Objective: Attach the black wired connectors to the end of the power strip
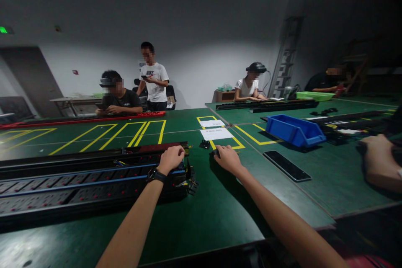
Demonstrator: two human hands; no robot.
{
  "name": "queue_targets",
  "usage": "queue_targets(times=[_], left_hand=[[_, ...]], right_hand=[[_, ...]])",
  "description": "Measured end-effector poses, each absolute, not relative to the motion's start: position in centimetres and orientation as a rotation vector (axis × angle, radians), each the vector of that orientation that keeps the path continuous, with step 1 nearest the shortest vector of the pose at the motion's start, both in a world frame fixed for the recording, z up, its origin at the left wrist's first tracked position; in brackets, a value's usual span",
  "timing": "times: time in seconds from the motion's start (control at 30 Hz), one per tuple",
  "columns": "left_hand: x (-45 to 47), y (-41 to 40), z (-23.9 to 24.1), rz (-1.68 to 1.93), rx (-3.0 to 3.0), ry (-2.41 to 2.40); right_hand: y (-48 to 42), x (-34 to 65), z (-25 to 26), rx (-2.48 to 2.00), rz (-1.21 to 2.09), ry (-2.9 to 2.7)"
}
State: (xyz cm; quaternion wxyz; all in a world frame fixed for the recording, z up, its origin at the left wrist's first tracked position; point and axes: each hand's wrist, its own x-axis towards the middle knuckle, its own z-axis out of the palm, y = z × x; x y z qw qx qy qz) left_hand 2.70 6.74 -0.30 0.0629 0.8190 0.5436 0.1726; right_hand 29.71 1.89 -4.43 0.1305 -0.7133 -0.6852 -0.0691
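Long black power strips point(63, 182), with rows of sockets and small red dots, lie side by side on the green table. My left hand point(171, 159), a black watch at its wrist, is bent over the right end of the rear strip point(150, 148); its fingertips are closed there and partly hidden. Loose wires and black end parts point(191, 180) stick out just below it. My right hand point(228, 159) rests on the table right of the strips, fingers curled on a small black part point(216, 152). Another small black part point(205, 144) lies just beyond.
A blue bin point(293, 130) and a black phone-like slab point(287, 165) lie to the right. White paper sheets point(216, 134) lie ahead among yellow tape outlines. A co-worker's arm point(381, 159) reaches in at right. Several people are across the table, near a green tray point(315, 96).
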Motion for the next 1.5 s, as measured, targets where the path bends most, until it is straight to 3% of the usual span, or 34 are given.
queue_targets(times=[1.5], left_hand=[[2.62, 6.53, -0.14, 0.524, 2.483, 1.630]], right_hand=[[2.18, 29.38, -5.04, -2.125, -0.128, -1.934]])
